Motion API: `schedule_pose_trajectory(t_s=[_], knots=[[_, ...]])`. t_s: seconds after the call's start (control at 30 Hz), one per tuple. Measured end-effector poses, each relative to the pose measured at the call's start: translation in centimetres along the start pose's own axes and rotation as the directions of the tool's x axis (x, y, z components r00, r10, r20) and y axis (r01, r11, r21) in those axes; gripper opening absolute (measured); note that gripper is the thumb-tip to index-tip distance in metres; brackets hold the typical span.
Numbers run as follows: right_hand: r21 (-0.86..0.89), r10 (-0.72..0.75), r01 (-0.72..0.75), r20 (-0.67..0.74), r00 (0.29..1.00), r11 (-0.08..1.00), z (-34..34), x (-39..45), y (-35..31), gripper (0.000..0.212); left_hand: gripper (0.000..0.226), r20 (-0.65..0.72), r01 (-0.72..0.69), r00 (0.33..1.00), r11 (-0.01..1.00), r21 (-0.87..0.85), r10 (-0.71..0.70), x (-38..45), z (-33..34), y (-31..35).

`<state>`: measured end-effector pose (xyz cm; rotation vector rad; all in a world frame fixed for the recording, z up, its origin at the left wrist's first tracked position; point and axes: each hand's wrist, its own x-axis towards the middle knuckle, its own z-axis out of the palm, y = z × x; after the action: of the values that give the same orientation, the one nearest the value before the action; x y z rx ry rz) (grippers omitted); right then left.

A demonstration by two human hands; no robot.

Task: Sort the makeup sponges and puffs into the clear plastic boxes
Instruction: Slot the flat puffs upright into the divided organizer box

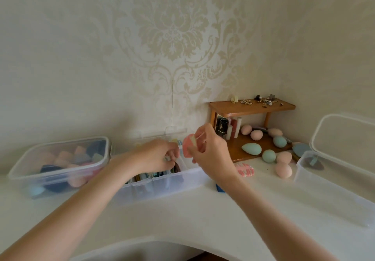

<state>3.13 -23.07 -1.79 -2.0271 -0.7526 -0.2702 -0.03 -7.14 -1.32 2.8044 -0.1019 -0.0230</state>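
Above the right end of the middle clear box (162,181), the right hand (211,151) pinches a pink puff (187,146) between thumb and curled fingers, holding it clear of the box rim. That puff is a flat, rounded pad in salmon pink with a pale cream band across its face; it stands on edge, its long axis close to upright and its flat face turned toward the left hand, though motion blur softens its outline. Just left of it, the left hand (158,155) reaches down into the same box, its fingers curled among the upright puffs filed there in dividers; whether it actually grips one I cannot tell. To the left, touching or nearly touching that box, a second clear box (58,163) holds a loose heap of peach, blue and dark sponges. On the white table (192,216) right of the hand lies a pink-and-white striped puff (245,170), and a small blue item (220,187) peeks out under the right wrist. Farther right, egg-shaped sponges in peach and teal (251,148) lie scattered on and near the base of a small wooden shelf (251,106), most with their long axes lying flat. At the far right stands an open clear box (332,191) with a grey puff (313,162) inside, its lid (345,137) leaning behind it.
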Motion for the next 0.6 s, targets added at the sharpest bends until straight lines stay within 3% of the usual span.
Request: schedule_pose_trajectory(t_s=[0.3,0.6], knots=[[-0.117,-0.077,0.077,0.005,0.997,0.99,2.6,-1.0,-0.1,0.012,0.023,-0.003,0.005,1.0,0.992,0.123,-0.004,-0.6,0.0,0.0],[-0.447,0.04,0.063,0.217,0.975,0.892,3.7,0.9,0.2,0.022,0.023,0.013,0.022,1.0,0.998,0.052,-0.023,-0.7,0.0,0.3]])
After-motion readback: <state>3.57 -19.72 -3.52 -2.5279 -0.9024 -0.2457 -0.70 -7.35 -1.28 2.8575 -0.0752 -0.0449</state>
